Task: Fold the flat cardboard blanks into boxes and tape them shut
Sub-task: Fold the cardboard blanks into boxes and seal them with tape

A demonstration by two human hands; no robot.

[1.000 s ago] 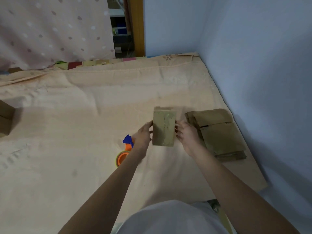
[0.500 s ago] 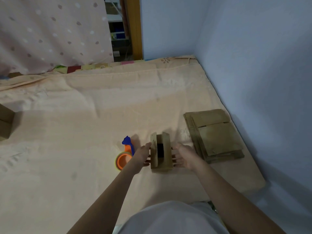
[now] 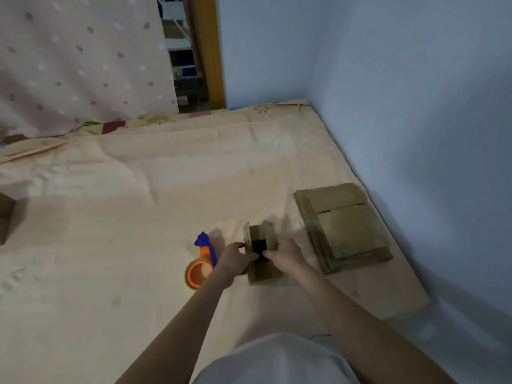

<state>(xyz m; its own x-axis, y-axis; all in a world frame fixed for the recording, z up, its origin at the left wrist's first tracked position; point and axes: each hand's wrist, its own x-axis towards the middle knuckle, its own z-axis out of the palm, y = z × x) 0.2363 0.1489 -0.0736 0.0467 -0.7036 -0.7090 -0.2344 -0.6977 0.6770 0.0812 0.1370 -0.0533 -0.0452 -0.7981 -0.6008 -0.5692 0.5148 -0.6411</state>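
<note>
— Both hands meet at the small brown cardboard box [image 3: 261,254], just below the middle of the frame. Left hand [image 3: 235,260] has its fingers curled over the box's left flap, thumb side toward the camera; right hand [image 3: 286,256] grips the right side, with a fingertip reaching in over the dark opening.

— Is the box folded up?

— Partly. It stands on the peach bedsheet [image 3: 138,217] with its top open: two flaps stand upright on the left and right, and the inside shows only as a black patch. Nothing within can be made out. The lower part of the box is hidden behind the two hands, and the picture is dim, so whether any tape is on it I cannot tell.

— And the other task things?

— An orange tape dispenser with a blue handle [image 3: 201,263] lies just left of the left hand, partly covered by the wrist. A stack of flat brown cardboard blanks [image 3: 343,225] lies to the right of the right hand, near the blue wall [image 3: 415,134]; how many sheets is unclear.

— Anything cut off?

— At the left edge, a brown cardboard shape [image 3: 5,217] is mostly outside the frame. A pale grey garment [image 3: 277,358] fills the bottom centre, cropped. In the upper left hangs a pink dotted curtain [image 3: 83,65].
</note>
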